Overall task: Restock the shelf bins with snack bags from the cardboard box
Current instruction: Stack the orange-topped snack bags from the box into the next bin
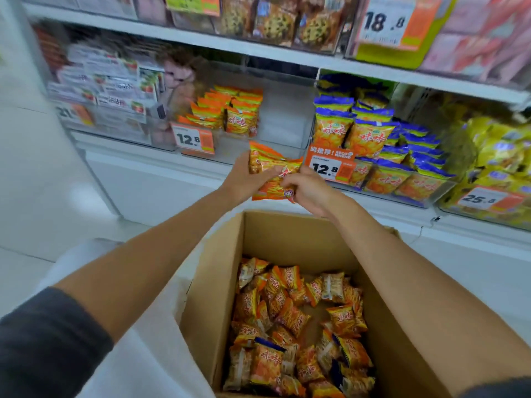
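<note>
Both hands hold a small stack of orange snack bags [268,168] in front of the lower shelf. My left hand [244,179] grips the stack from the left side, and my right hand [306,191] pinches its lower right corner. Behind the stack is a clear shelf bin [283,122], partly filled with matching orange bags [230,110] on its left side. Below my arms stands an open cardboard box [218,271] holding several more orange bags [293,320] and a few blue-topped ones.
To the right, a bin of blue-topped bags [382,150] carries a 12.8 price tag [327,166]. Yellow bags [494,159] fill the far-right bin. White and red packets [106,84] sit in the left bin. An upper shelf [258,50] runs above.
</note>
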`<state>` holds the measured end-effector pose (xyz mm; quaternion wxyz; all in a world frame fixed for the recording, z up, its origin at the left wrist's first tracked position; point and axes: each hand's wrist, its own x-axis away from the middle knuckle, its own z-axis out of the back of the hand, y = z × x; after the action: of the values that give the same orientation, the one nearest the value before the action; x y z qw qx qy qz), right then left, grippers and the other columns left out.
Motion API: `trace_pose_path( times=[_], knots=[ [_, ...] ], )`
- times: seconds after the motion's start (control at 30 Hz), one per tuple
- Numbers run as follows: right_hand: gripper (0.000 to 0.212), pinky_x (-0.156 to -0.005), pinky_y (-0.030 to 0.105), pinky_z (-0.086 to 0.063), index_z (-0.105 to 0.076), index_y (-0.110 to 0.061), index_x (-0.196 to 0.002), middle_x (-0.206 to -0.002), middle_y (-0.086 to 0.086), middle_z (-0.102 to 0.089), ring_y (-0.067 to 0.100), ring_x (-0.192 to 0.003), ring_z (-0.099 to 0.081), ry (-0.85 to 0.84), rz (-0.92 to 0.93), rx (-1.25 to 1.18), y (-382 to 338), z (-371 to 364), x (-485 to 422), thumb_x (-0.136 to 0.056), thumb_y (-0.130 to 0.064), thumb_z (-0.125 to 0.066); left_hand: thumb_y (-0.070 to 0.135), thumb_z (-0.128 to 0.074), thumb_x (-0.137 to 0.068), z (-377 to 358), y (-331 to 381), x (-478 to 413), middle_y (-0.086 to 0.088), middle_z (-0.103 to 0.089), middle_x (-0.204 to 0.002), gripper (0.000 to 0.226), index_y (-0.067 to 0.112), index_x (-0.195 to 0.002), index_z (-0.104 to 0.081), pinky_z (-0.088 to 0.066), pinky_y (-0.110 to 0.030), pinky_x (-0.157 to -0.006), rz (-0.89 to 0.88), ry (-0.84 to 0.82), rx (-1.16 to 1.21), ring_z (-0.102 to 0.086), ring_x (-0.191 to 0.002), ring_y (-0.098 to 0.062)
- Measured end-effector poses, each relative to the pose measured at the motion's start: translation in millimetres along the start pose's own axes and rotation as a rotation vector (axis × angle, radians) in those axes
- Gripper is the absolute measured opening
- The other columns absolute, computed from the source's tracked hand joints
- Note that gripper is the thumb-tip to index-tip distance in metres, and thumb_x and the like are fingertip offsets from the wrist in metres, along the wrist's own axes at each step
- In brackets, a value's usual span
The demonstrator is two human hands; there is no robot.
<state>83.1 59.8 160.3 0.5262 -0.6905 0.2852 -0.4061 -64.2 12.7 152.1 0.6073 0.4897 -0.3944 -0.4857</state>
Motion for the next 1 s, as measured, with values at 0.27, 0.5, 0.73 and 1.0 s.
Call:
trace_pose_path(
  times=[0.27,0.5,0.73,1.0],
  knots=[
    [0.032,-0.073,0.036,-0.053,-0.057,-0.004,-0.116,-0.101,0.014,-0.068,0.029,-0.093,-0.066,0.033,0.185,0.136,-68.4,-24.3,-83.0,-0.085,0.001,-0.064,0.048,-0.087,-0.065,72.3,43.7,-102.4,-0.005,-0.048,-0.141,0.109,0.029,-0.151,-0.022,-0.051,-0.043,-0.099,-0.13,0.008,-0.105,-0.052,-0.126,-0.019],
    [0.035,-0.08,0.028,-0.059,-0.061,-0.008,-0.104,-0.09,-0.001,-0.073,0.009,-0.077,-0.069,-0.013,0.139,0.204,-69.9,-26.1,-166.2,-0.079,0.015,-0.066,0.06,-0.086,-0.055,113.0,27.7,-186.6,-0.004,-0.059,-0.121,0.095,0.024,-0.129,-0.04,-0.052,-0.039,-0.093,-0.085,0.002,-0.544,-0.059,-0.108,-0.019],
    [0.062,-0.086,0.041,-0.054,-0.052,-0.009,-0.117,-0.112,0.012,-0.063,0.029,-0.104,-0.062,-0.05,0.004,0.327,-42.6,-39.3,-222.0,-0.066,0.018,-0.075,0.075,-0.074,-0.058,137.5,-10.9,-221.9,0.002,-0.044,-0.147,0.086,0.036,-0.132,-0.054,-0.022,-0.055,-0.114,-0.135,-0.062,-1.158,-0.03,-0.139,-0.025],
    [0.038,-0.071,0.03,-0.056,-0.057,-0.016,-0.094,-0.095,0.003,-0.067,0.017,-0.086,-0.066,-0.104,-0.068,0.17,-39.7,-39.9,-233.5,-0.081,0.019,-0.059,0.056,-0.082,-0.064,148.6,-22.5,-224.1,0.004,-0.041,-0.148,0.081,0.037,-0.136,-0.05,-0.026,-0.048,-0.116,-0.201,-0.164,-0.945,-0.036,-0.138,-0.019]
  ],
)
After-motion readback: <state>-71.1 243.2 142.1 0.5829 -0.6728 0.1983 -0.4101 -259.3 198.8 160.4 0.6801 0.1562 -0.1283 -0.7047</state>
